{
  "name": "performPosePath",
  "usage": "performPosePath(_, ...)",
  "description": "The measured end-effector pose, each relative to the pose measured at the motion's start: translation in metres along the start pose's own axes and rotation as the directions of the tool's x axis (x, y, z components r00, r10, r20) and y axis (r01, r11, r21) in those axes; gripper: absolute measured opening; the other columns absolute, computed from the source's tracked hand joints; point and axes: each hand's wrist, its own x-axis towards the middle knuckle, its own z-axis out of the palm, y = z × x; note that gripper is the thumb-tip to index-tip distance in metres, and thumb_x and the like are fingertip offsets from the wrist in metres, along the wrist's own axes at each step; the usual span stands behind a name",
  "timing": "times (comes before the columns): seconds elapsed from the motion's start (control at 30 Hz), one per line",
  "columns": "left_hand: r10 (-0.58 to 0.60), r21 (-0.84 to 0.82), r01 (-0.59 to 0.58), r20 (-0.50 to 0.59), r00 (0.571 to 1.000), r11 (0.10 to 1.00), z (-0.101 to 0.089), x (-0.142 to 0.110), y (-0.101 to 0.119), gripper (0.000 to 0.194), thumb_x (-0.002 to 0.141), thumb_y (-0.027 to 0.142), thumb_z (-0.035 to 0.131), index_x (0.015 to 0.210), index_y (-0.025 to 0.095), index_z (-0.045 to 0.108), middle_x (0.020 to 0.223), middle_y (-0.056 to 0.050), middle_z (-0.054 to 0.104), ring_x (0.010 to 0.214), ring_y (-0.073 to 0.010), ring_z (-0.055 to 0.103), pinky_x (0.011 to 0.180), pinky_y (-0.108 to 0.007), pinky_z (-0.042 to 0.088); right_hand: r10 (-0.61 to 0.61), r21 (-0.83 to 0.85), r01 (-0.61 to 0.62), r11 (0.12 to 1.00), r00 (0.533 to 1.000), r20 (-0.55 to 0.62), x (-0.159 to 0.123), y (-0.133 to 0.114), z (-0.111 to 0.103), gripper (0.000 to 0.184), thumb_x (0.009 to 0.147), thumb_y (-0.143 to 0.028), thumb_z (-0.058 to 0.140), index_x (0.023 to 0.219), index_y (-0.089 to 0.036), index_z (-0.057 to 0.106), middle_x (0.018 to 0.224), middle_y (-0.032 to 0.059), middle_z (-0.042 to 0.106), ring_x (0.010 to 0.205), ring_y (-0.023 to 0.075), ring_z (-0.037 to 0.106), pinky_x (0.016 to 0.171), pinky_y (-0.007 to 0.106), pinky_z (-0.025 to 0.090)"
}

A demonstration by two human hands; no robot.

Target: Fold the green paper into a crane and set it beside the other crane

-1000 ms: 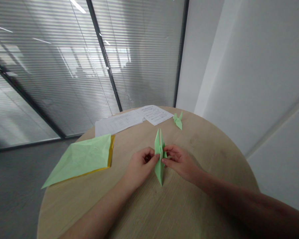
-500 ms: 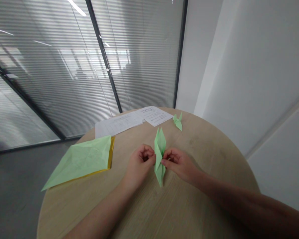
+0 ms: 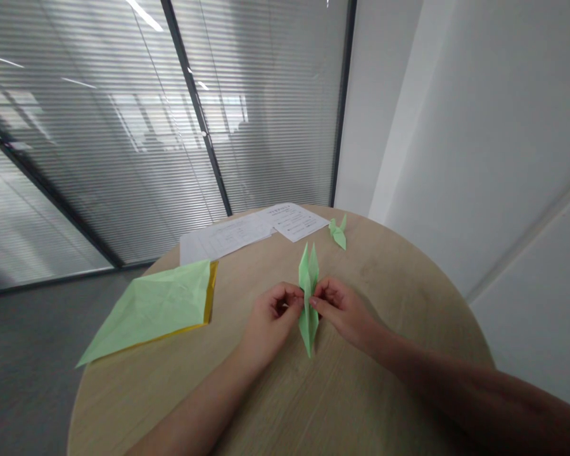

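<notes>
Between my two hands stands a folded piece of light green origami paper (image 3: pixel 308 278), long and narrow, with two points at its far end and a tapered near end. My left hand (image 3: pixel 276 311) pinches its left side at mid-length between thumb and fingers. On the other side, my right hand (image 3: pixel 338 304) grips the right flap with thumb and curled fingers. Part of the paper is hidden behind the fingertips. Farther back to the right sits a small folded green paper bird (image 3: pixel 338 233).
A large creased green sheet (image 3: pixel 164 304) with a yellow layer under it lies at the left, overhanging the round wooden table's (image 3: pixel 370 392) edge. White printed papers (image 3: pixel 232 237) lie along the far edge. Glass panels with blinds (image 3: pixel 275 126) and a white wall (image 3: pixel 484 126) stand beyond.
My left hand has shifted slightly right, closer to my right hand. The diagonal flap across the origami's front has turned away, and a straight upright fold now faces me.
</notes>
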Motion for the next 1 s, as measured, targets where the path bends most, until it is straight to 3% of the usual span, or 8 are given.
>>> performPosePath(0.3,-0.029,-0.001,0.028,-0.01,1.0,1.0,0.0008,0.0011,-0.0049,0.02,0.083,0.037,0.07,0.086,0.017,0.069,0.069,0.001,0.06,0.063,-0.0128,0.055,0.059,-0.025,0.044,0.027,-0.029,-0.026,0.999,0.999,0.026,-0.0004,-0.0045,-0.0006,0.029,0.079,-0.048,0.074,0.083,-0.021,0.064,0.071,-0.0007,0.06,0.065,0.0143,0.057,0.062,0.028,0.047)
performPosePath(0.47,-0.058,-0.005,0.058,-0.021,0.998,0.998,0.0015,0.0008,-0.0058,0.022,0.079,0.036,0.074,0.088,0.017,0.068,0.068,0.003,0.057,0.058,-0.0111,0.054,0.054,-0.023,0.042,-0.026,-0.035,0.028,0.999,0.998,0.058,-0.0034,-0.0059,-0.0014,0.035,0.088,-0.057,0.064,0.084,-0.022,0.066,0.078,0.0018,0.064,0.069,0.0152,0.06,0.065,0.028,0.05)
performPosePath(0.73,-0.053,0.076,0.058,-0.068,0.996,0.995,0.0034,-0.0002,-0.0038,0.021,0.077,0.035,0.075,0.085,0.017,0.068,0.075,0.001,0.063,0.062,-0.0126,0.059,0.058,-0.025,0.048,-0.003,-0.054,0.005,0.999,0.999,0.037,-0.004,-0.0016,-0.0008,0.025,0.086,-0.045,0.068,0.09,-0.021,0.063,0.079,0.0008,0.065,0.071,0.0148,0.061,0.067,0.027,0.05)
performPosePath(0.9,-0.062,-0.055,0.056,-0.106,0.992,0.997,0.0006,0.0019,-0.0054,0.022,0.079,0.035,0.074,0.079,0.018,0.061,0.069,0.002,0.061,0.06,-0.011,0.056,0.056,-0.023,0.043,0.008,-0.028,-0.007,1.0,0.999,0.032,-0.0028,-0.0015,-0.0006,0.023,0.086,-0.039,0.068,0.098,-0.023,0.057,0.077,-0.0003,0.066,0.069,0.0149,0.062,0.064,0.027,0.05)
performPosePath(1.0,-0.138,-0.204,0.12,-0.08,0.987,0.972,-0.001,0.0048,-0.0059,0.031,0.076,0.036,0.078,0.093,0.018,0.061,0.069,0.002,0.067,0.058,-0.0118,0.058,0.055,-0.022,0.042,0.025,-0.026,-0.026,0.999,1.0,-0.004,-0.0008,-0.0011,-0.0009,0.032,0.081,-0.035,0.071,0.104,-0.024,0.052,0.071,-0.0024,0.066,0.064,0.0154,0.061,0.062,0.028,0.05)
